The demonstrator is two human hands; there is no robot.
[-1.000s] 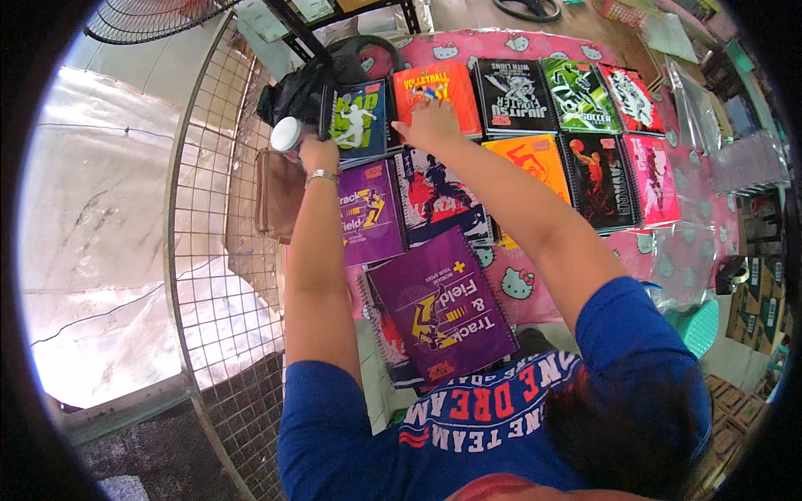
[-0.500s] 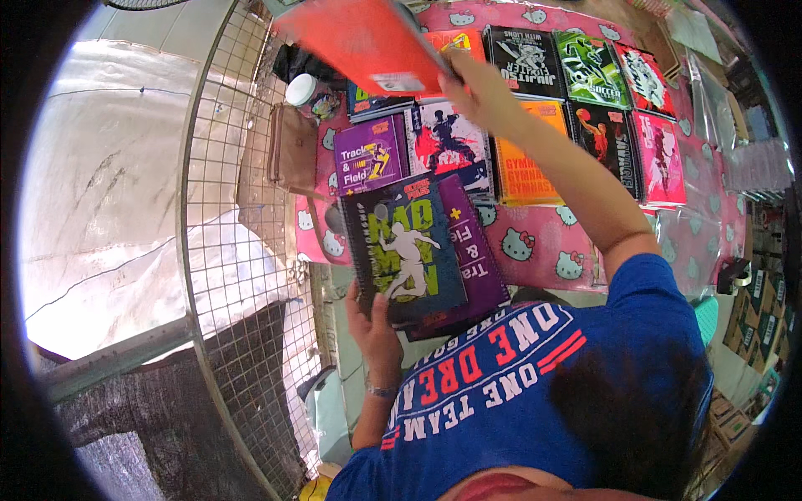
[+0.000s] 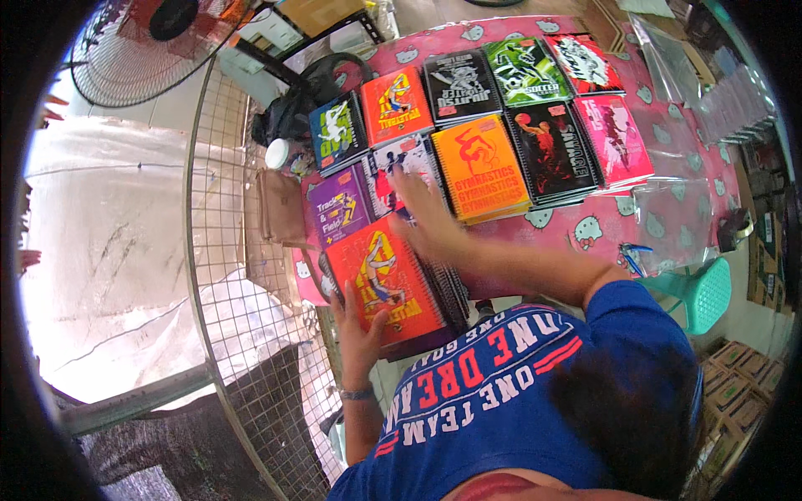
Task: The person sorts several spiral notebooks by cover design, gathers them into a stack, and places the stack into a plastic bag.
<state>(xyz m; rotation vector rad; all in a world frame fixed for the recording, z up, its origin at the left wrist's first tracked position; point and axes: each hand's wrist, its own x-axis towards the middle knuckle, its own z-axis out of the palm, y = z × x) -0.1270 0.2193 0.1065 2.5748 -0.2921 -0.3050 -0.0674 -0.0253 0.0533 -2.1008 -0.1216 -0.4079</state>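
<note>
A red spiral notebook (image 3: 376,275) with a yellow figure lies on top of a stack at the table's near left, over a dark one and a purple edge. My left hand (image 3: 357,342) grips the stack's lower left side, thumb on the red cover. Just beyond the red notebook's spiral, my right hand (image 3: 428,219) is outstretched and slightly blurred, holding nothing. Its fingers are over the white notebook (image 3: 386,171) with dark figures; whether they touch it I cannot tell. A purple notebook (image 3: 341,203) lies beside that one, and an orange notebook (image 3: 483,171) to its right.
Further notebook piles include a black one (image 3: 553,150), a pink one (image 3: 614,142) and a green one (image 3: 526,71) on the pink tablecloth (image 3: 535,238). A wire grid (image 3: 225,225) and a brown bag (image 3: 280,204) border the left. Blue-handled pliers (image 3: 635,257) lie near a green stool (image 3: 706,296).
The red notebook, lifted in my right hand before, now lies on the stack, covering the dark notebook with the white figure. My right hand has let go and come nearer. The view has shifted.
</note>
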